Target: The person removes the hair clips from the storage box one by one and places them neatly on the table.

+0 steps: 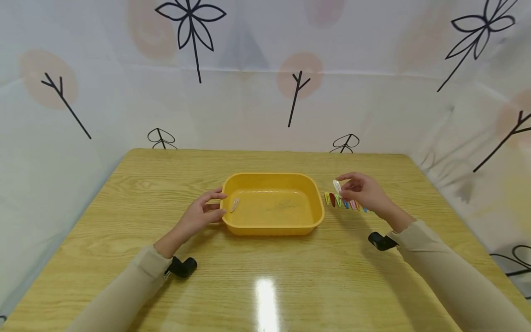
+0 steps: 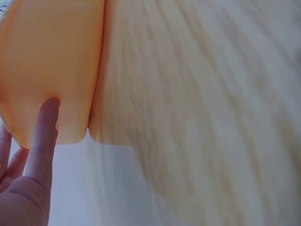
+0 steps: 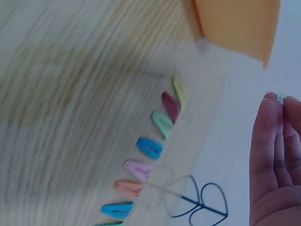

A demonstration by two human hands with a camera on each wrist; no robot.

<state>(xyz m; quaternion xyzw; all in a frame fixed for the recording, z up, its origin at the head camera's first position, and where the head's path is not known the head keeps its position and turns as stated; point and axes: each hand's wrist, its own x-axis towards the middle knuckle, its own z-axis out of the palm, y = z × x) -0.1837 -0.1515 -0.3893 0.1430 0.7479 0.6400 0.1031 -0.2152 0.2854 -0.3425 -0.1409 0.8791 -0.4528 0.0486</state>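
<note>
A yellow rectangular basin (image 1: 271,230) stands on the table, with one pale snap hair clip (image 1: 234,205) inside by its left wall. My left hand (image 1: 202,211) touches the basin's left side with extended fingers; in the left wrist view one straight finger (image 2: 43,136) lies against the outer wall. To the right of the basin, my right hand (image 1: 367,191) pinches a white snap hair clip (image 1: 336,185) between thumb and fingertips, raised over a row of coloured clips. Only a small end of the held clip (image 3: 281,98) shows in the right wrist view.
Several clips lie side by side right of the basin, among them a yellow clip (image 3: 179,89), a dark red clip (image 3: 170,106) and a blue clip (image 3: 150,148). The wood-grain table (image 1: 215,286) meets a patterned cloth backdrop (image 1: 249,110) at its far edge.
</note>
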